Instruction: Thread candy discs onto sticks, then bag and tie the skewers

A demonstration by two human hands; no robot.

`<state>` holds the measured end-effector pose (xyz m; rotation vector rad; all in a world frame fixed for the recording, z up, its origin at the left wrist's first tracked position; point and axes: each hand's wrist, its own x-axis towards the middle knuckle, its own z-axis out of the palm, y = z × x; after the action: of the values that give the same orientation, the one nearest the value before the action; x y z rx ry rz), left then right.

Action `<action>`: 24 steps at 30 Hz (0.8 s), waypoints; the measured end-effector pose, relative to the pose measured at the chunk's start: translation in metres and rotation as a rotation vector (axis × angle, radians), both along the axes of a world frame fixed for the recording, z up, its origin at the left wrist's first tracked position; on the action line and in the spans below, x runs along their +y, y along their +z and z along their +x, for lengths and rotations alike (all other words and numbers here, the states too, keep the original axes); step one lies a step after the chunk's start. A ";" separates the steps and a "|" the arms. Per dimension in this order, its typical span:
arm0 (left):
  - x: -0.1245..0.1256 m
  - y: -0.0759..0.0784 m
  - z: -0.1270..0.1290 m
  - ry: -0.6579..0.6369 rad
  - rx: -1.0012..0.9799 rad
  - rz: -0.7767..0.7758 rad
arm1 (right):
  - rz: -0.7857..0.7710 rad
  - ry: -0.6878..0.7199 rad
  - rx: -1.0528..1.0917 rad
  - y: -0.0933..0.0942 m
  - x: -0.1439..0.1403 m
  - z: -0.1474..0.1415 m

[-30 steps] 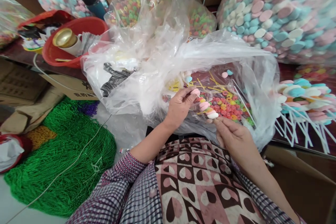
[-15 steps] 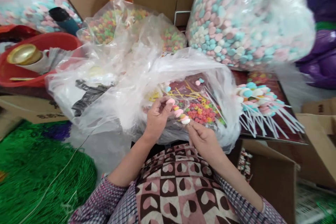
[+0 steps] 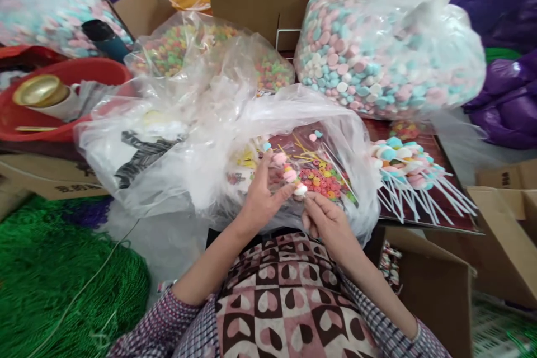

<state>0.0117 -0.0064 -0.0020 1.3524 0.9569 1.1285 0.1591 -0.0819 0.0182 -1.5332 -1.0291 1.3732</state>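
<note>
My right hand (image 3: 329, 224) pinches the lower end of a candy skewer (image 3: 289, 176), just below its white marshmallow. Pink marshmallows and small coloured candy rings are threaded along it. My left hand (image 3: 262, 193) lies alongside the skewer with thumb and fingers spread. Its thumb is by the lower marshmallow and its fingertips near the pink top one; whether they touch is unclear. Under both hands, an opened clear plastic bag (image 3: 364, 179) surrounds loose red, yellow and green candy rings (image 3: 323, 176) and some yellow sticks (image 3: 304, 148).
Finished-looking marshmallow skewers (image 3: 406, 162) are piled at the table's right. Behind stand a large bag of marshmallows (image 3: 386, 61) and a bag of candy rings (image 3: 168, 50). A red basin (image 3: 104, 70) is at left, green strands (image 3: 75, 274) below it, an open cardboard box (image 3: 436, 291) at lower right.
My left hand has opened from its pinch at the skewer's top pink marshmallow, its thumb moving down toward the lower end. My right hand still holds the stick end.
</note>
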 end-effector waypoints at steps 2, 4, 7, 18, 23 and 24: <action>-0.007 0.000 0.003 -0.010 -0.019 -0.082 | 0.014 0.002 0.005 0.002 -0.001 0.002; -0.015 0.001 0.004 -0.078 -0.003 -0.162 | 0.033 0.003 0.016 0.003 -0.003 0.002; -0.024 0.004 0.004 -0.274 0.050 -0.240 | 0.059 0.022 0.043 0.001 -0.005 -0.002; -0.021 0.015 0.012 -0.119 -0.324 -0.393 | 0.123 0.032 -0.014 -0.003 -0.012 -0.014; -0.021 0.014 0.014 -0.038 -0.451 -0.460 | 0.111 0.048 -0.024 -0.008 -0.014 -0.013; -0.021 0.013 0.014 -0.025 -0.460 -0.465 | 0.106 0.051 -0.029 -0.008 -0.014 -0.012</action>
<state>0.0261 -0.0271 0.0112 0.6875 0.7921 1.0523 0.1468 -0.0963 0.0099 -1.4619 -1.1473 1.3130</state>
